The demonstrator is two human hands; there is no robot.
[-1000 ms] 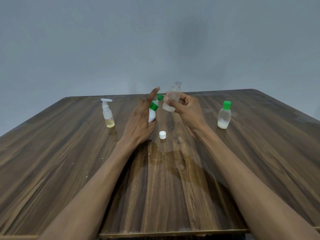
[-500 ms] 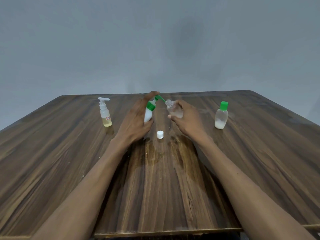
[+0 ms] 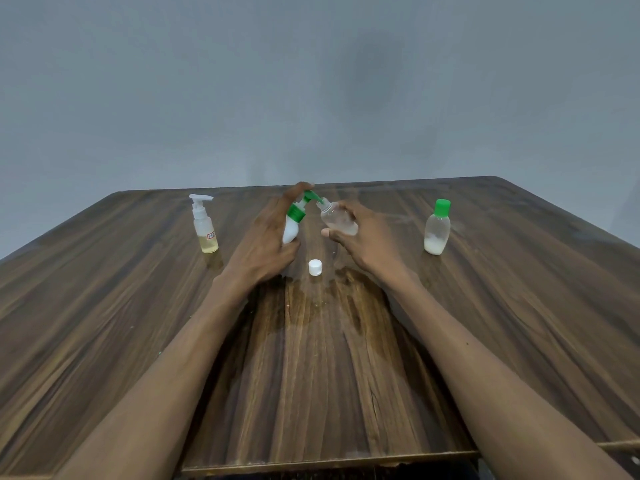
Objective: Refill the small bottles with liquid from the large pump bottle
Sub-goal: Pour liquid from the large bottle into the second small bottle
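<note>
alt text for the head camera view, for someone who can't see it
Over a wooden table, the left hand holds a white pump bottle with a green pump, its nozzle at the mouth of a tilted clear bottle in the right hand. A white cap lies between the hands; a small spray bottle stands left, a green-capped bottle right.

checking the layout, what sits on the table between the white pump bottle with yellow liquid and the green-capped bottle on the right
In the head view, the left hand with the green pump bottle, the right hand with the clear bottle, and, nearer the camera, a loose white cap.
</note>
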